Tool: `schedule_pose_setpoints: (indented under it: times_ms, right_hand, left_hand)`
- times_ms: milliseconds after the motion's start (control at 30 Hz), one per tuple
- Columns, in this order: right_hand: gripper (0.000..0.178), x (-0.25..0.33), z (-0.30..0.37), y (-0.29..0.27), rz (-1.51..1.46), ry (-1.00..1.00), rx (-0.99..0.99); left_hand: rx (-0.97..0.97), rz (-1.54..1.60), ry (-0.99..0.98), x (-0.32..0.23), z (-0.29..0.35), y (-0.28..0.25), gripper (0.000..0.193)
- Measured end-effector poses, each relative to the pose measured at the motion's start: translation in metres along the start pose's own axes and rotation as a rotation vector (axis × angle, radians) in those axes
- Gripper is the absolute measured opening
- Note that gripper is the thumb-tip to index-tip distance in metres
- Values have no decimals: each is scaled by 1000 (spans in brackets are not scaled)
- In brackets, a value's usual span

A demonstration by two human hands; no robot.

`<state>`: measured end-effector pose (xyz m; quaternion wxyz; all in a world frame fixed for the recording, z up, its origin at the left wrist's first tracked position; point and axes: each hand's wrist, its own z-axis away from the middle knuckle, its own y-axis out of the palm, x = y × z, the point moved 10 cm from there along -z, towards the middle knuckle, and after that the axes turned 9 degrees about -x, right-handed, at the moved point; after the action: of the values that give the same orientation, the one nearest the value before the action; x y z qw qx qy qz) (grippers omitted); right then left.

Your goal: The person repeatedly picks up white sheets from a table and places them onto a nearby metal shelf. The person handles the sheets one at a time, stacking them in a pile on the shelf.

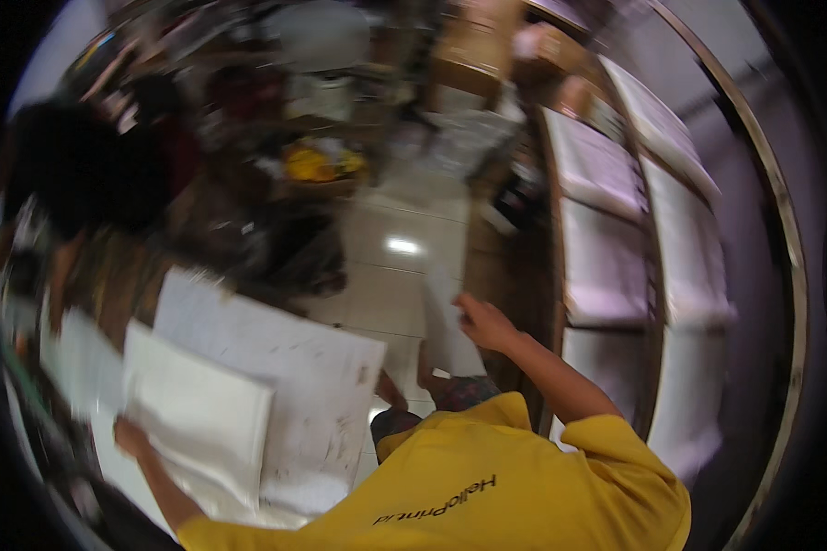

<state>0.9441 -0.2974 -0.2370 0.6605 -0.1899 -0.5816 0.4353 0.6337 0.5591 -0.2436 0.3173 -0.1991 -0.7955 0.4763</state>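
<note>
My right hand [485,325] is out in front of me, its fingers closed at the edge of a thin white sheet [446,321] that hangs down over the tiled floor. At the lower left, my left hand [132,437] touches the left edge of a stack of white sheets [198,404]. Motion blur hides how its fingers lie. Beneath that stack is a larger white board [317,363] with dark smudges along its right side.
Racks of white sheets [606,262] stand close on my right. Another person in dark clothes [92,174] leans in from the left. Ahead are cardboard boxes [469,50], a basket with yellow items [322,165], dark plastic [303,253] and glossy floor tiles [395,225].
</note>
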Motion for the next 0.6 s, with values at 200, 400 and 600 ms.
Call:
schedule_pose_setpoints:
  times_ms: [200,400,600]
  right_hand:
    - [23,-43,-22,-74,-157,40,-211]
    - [10,-149,-31,-186,-358,15,-596]
    - [14,-295,44,-284,-435,336,-1000]
  left_hand:
    - [-174,239,259,-169,-28,-153,23]
    - [-182,604,535,-402,37,-327,30]
    - [31,977,556,-560,125,-418,44]
